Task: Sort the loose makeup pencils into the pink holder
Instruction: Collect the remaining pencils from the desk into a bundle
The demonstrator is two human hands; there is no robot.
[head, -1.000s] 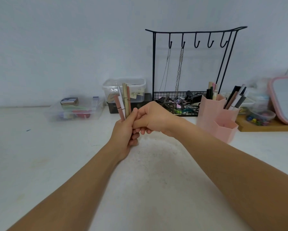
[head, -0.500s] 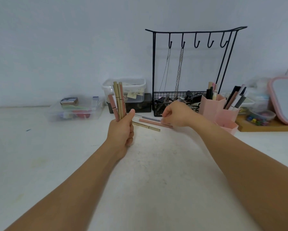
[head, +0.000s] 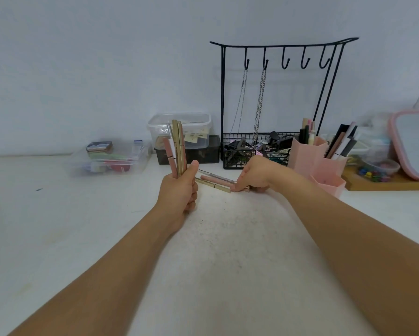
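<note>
Two hands are at work on the white bench (head: 227, 251). My left hand (head: 179, 192) is nearest, fist closed round a bundle (head: 177, 149) of pencils that stands upright with its tips well above my thumb. Just beyond it, my right hand (head: 252, 177) is down on the bench, fingers (head: 237, 187) curled onto the near ends of the loose pencils (head: 215, 181); about three lie there side by side, gold, pink and a thinner silver one. It looks like a pinch on at least one of them, though my palm hides how many I have.

Further right stands the pink holder (head: 324, 168), partly behind my right forearm, already stocked with upright pencils in its tall cells. Behind it all are the black wire rack (head: 276, 44) with its chains, clear tubs and a pink-rimmed mirror.

My worry is the pickup: the pencils are round and smooth, so dragging one could roll the others off toward the rack's basket. The bundle is gripped low, so it may fan out or slip when I add more. Swinging to the holder, my forearm could knock it, since it sits so close.
</note>
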